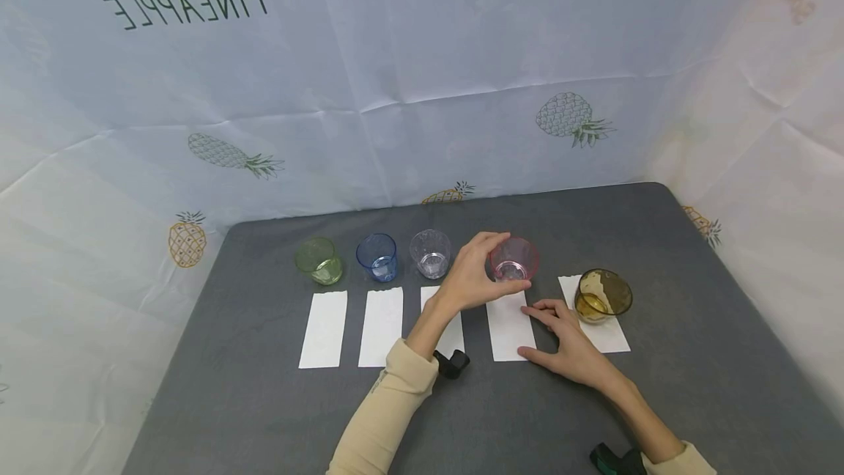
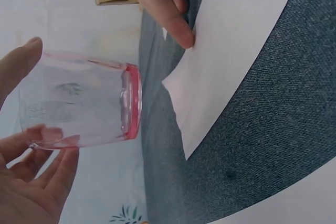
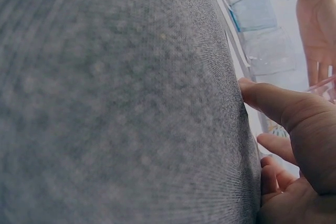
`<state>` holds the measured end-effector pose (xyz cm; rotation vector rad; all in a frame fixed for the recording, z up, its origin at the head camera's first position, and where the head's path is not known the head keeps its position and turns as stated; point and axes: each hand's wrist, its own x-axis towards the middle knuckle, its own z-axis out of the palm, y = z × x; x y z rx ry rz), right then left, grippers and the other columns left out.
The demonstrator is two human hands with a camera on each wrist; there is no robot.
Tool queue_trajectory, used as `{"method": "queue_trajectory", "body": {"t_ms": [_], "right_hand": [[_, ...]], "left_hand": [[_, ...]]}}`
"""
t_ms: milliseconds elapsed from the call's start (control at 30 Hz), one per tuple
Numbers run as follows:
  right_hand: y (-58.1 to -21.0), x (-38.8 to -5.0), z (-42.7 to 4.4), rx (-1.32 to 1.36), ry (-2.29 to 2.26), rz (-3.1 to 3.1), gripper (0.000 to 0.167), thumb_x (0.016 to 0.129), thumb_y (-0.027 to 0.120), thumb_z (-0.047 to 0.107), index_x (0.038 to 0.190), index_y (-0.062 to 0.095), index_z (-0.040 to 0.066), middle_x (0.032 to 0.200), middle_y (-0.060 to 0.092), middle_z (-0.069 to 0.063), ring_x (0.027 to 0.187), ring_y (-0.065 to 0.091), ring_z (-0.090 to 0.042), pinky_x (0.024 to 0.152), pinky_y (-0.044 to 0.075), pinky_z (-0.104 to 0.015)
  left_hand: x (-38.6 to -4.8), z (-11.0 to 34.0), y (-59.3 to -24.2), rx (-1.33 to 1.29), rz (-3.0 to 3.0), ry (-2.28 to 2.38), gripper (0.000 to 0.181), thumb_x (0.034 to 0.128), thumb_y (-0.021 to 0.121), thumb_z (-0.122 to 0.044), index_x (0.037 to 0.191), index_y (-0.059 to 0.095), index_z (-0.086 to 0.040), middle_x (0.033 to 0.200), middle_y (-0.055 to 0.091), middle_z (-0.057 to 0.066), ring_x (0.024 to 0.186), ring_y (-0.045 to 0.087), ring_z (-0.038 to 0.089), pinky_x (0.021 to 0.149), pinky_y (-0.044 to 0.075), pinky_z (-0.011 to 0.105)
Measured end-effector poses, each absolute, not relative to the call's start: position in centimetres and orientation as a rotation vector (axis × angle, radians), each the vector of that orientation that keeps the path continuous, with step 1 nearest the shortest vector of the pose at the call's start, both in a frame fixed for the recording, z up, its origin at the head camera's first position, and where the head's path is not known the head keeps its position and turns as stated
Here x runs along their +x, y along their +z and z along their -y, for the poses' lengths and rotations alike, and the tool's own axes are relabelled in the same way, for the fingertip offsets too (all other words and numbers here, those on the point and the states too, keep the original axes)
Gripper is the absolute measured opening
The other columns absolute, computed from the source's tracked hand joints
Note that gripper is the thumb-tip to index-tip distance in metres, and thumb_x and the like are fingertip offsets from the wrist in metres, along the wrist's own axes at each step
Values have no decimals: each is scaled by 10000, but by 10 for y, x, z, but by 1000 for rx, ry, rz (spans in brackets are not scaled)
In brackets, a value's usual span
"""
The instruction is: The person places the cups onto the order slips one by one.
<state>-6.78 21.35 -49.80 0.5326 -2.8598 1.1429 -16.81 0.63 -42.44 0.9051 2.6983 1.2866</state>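
My left hand (image 1: pixel 471 273) grips the clear pink glass (image 1: pixel 513 261) between thumb and fingers, just behind the top end of a white paper strip (image 1: pixel 511 328). In the left wrist view the glass (image 2: pixel 84 100) is upright relative to the table; whether its base touches the cloth I cannot tell. My right hand (image 1: pixel 576 350) rests at the right edge of that same strip, fingers spread, its fingertips touching the paper or the cloth beside it. The right wrist view shows this hand (image 3: pixel 299 145) low against the table, holding nothing.
Green (image 1: pixel 319 261), blue (image 1: pixel 377 258) and clear (image 1: pixel 431 254) glasses stand in a row to the left. Paper strips (image 1: pixel 323 330) lie in front of them. An amber glass (image 1: pixel 603 297) stands on the rightmost strip (image 1: pixel 609 338). A pineapple-print curtain (image 1: pixel 369 152) hangs behind the grey table (image 1: pixel 250 387).
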Motion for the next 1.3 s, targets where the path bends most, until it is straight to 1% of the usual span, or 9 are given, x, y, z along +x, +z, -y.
{"method": "queue_trajectory", "body": {"t_ms": [267, 400, 867, 1067, 1200, 1300], "right_hand": [[-495, -70, -215, 513, 1160, 2891, 679, 807, 876, 268, 1382, 620, 11, 1319, 489, -187, 1181, 491, -325, 975, 438, -591], [-495, -70, -215, 515, 1165, 2889, 688, 809, 876, 272, 1388, 614, 10, 1326, 490, -187, 1188, 496, -330, 979, 442, -595], [-496, -69, -215, 524, 1167, 2870, 704, 795, 881, 245, 1381, 606, -32, 1314, 492, -189, 1180, 500, -336, 970, 439, -585], [-497, -68, -215, 523, 1151, 2868, 698, 790, 883, 254, 1351, 616, -62, 1313, 505, -179, 1189, 504, -332, 964, 436, -555], [-497, -68, -215, 515, 1147, 2867, 696, 785, 886, 266, 1336, 624, -70, 1319, 512, -172, 1204, 508, -334, 972, 425, -539], [-497, -68, -215, 511, 1159, 2872, 697, 785, 886, 271, 1328, 624, -78, 1324, 510, -177, 1216, 506, -346, 981, 428, -555]], "left_hand": [[-162, -3, -423, 926, -2661, 1331, 836, 777, 891, -355, 1477, 532, -71, 1429, 585, 93, 1265, 611, 243, 989, 562, 319], [-160, -1, -423, 922, -2648, 1335, 838, 772, 898, -341, 1476, 532, -71, 1430, 584, 89, 1270, 611, 245, 991, 559, 310], [-148, 2, -429, 909, -2650, 1275, 805, 790, 874, -363, 1466, 546, -76, 1429, 590, 82, 1313, 589, 247, 1038, 540, 354], [-142, 2, -434, 915, -2610, 1317, 810, 775, 888, -357, 1452, 556, -61, 1420, 597, 98, 1287, 610, 278, 1025, 540, 319], [-138, 3, -436, 930, -2614, 1312, 815, 771, 893, -352, 1446, 557, -43, 1409, 602, 99, 1274, 618, 268, 1026, 537, 307], [-136, 3, -439, 937, -2624, 1283, 816, 775, 891, -360, 1447, 556, -40, 1405, 605, 85, 1268, 619, 235, 1029, 532, 286]]}}
